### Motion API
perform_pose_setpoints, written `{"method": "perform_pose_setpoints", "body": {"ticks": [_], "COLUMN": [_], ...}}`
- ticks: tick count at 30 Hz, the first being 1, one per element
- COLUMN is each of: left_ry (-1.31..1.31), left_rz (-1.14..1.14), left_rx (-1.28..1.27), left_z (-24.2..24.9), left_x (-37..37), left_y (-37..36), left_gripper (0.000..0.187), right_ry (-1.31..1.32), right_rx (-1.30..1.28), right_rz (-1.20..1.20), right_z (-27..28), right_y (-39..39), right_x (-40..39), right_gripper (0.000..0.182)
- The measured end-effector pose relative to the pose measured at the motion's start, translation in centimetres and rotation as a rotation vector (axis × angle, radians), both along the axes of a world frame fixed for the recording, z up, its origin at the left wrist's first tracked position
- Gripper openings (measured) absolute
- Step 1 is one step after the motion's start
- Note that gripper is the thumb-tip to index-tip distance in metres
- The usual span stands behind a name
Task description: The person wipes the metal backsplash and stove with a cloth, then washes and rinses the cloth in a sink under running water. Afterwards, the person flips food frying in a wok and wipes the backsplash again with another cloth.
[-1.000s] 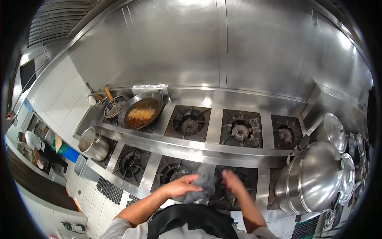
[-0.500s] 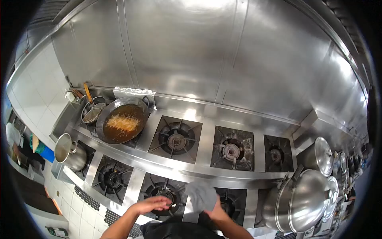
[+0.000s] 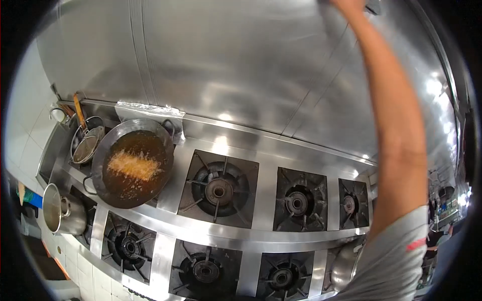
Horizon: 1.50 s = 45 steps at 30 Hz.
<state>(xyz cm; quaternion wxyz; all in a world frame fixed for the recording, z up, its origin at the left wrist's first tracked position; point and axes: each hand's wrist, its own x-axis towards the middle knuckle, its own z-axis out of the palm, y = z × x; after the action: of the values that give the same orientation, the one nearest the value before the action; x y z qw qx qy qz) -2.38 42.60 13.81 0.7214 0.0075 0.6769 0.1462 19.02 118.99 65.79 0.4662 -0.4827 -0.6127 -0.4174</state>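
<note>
Nearest the camera, a grey sleeve (image 3: 396,261) covers the shoulder of the raised right arm (image 3: 399,125), whose long axis runs up the right of the frame, from the lower right corner toward the top edge. Below and left lies the front row of gas burners (image 3: 206,271) set in the steel bench (image 3: 251,175), with part of a large steel pot (image 3: 344,266) at the lower right and a smaller steel pot (image 3: 57,210) at the far left. Behind these, the back row of burners (image 3: 218,190) stands bare, save at the left end, where a wok (image 3: 130,163) of dark oil holds pale frying food (image 3: 133,165). Just beyond the wok rests a wire strainer (image 3: 88,143) with a wooden handle, and a strip of foil (image 3: 145,109) lines the ledge beside it. Farthest off, the steel back wall (image 3: 226,60) rises behind the range. The right hand (image 3: 346,5) reaches the upper part of this wall at the top edge of the frame; only its base shows, so whether it is closed, spread, or holding anything cannot be told. The wall surface lies straight ahead of and touching or just beside that hand, well above the burners; nothing stands between them. The left hand is out of view.
</note>
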Motion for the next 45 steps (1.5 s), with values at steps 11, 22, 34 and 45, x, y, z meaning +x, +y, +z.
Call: {"method": "perform_pose_setpoints", "body": {"ticks": [11,22,34,45], "left_ry": [-0.001,-0.015,-0.034,-0.087], "left_rz": [-0.034,-0.046,-0.023,0.024], "left_rx": [0.164,0.228,0.343,0.359], "left_z": [-4.7,-6.0,-7.9,-10.6], "left_x": [-3.0,-3.9,-4.2,-4.7], "left_y": [10.4,13.1,13.3,11.2], "left_gripper": [0.055,0.054,0.054,0.053], "right_ry": [-0.512,-0.074,-1.103,-0.277], "right_rx": [-0.943,0.169,-0.849,0.318], "right_rz": [0.441,0.083,0.22,0.158], "right_z": [-50.0,-1.3,-38.0,2.5], "right_y": [-1.7,0.5,-2.2,4.5], "right_x": [3.1,-10.8,-1.5,-14.9], "right_gripper": [0.057,0.063,0.059,0.072]}}
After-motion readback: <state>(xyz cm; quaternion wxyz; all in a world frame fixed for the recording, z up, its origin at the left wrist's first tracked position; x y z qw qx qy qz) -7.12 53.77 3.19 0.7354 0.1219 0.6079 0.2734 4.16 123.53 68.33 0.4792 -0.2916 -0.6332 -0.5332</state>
